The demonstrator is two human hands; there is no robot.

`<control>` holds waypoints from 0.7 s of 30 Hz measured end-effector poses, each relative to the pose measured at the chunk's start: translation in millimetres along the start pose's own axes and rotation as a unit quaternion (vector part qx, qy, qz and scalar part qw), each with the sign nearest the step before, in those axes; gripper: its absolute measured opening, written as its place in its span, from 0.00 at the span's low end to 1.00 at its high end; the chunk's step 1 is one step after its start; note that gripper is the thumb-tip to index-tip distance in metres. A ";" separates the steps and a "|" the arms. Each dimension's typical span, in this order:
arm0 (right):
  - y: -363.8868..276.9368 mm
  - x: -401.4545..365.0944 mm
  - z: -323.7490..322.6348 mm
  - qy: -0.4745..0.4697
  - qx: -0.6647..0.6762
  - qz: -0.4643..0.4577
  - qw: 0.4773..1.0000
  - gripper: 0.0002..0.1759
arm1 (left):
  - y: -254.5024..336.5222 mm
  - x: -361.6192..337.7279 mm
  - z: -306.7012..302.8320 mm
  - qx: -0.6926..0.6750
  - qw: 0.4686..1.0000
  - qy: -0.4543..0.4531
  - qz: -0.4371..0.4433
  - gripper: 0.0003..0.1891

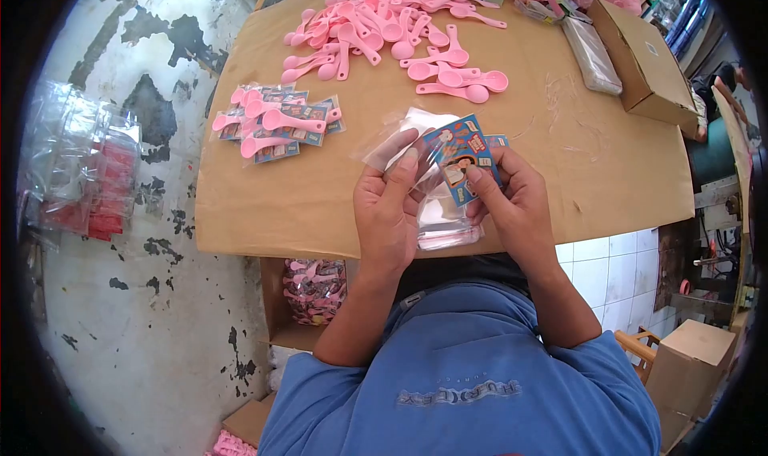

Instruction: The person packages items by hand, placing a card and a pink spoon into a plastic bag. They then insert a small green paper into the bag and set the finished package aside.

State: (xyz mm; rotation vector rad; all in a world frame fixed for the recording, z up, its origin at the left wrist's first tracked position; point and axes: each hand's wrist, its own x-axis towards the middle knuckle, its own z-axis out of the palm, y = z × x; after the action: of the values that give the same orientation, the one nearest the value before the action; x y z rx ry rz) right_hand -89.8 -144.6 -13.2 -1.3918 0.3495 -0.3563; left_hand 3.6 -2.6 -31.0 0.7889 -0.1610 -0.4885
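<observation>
Between thumb and fingers, my left hand (390, 204) holds a clear plastic bag (392, 140) near the table's front edge. My right hand (512, 204) grips blue printed cards (462, 154), the front one overlapping the bag's right side. Whether that card's edge is inside the bag I cannot tell. Beneath both hands lies a stack of clear bags (450, 220). To the left, packed cards with pink spoons (292, 120) rest in a pile. Loose pink double-ended spoons (376, 24) are heaped beyond my hands.
The brown-covered table (624, 176) carries an open cardboard box (644, 64) and a clear packet stack (592, 56) at back right. Below its front edge sits a box of bagged pink spoons (314, 290). Plastic bags (88, 160) hang at far left.
</observation>
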 end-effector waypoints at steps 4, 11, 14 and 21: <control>-0.3 -2.1 -1.4 -0.032 -0.002 0.019 0.999 0.11 | 3.7 0.7 2.6 -0.002 1.000 -0.015 0.010 0.20; -1.6 6.9 -15.5 -0.123 -0.008 0.056 0.991 0.11 | -1.2 0.5 -1.9 0.048 0.997 -0.051 -0.013 0.20; 0.9 8.8 -15.7 -0.087 0.072 0.051 0.992 0.12 | -2.0 1.7 0.8 0.026 0.999 -0.031 0.007 0.19; 8.0 15.6 -1.4 -0.037 0.108 0.010 0.993 0.12 | -16.7 -1.7 1.7 0.057 0.998 -0.039 -0.007 0.16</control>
State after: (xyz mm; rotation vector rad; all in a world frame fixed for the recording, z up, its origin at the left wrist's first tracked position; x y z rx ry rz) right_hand -76.1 -151.6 -21.8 -1.1844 0.2562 -0.3153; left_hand -4.4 -12.8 -41.6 0.8833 -0.2579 -0.5276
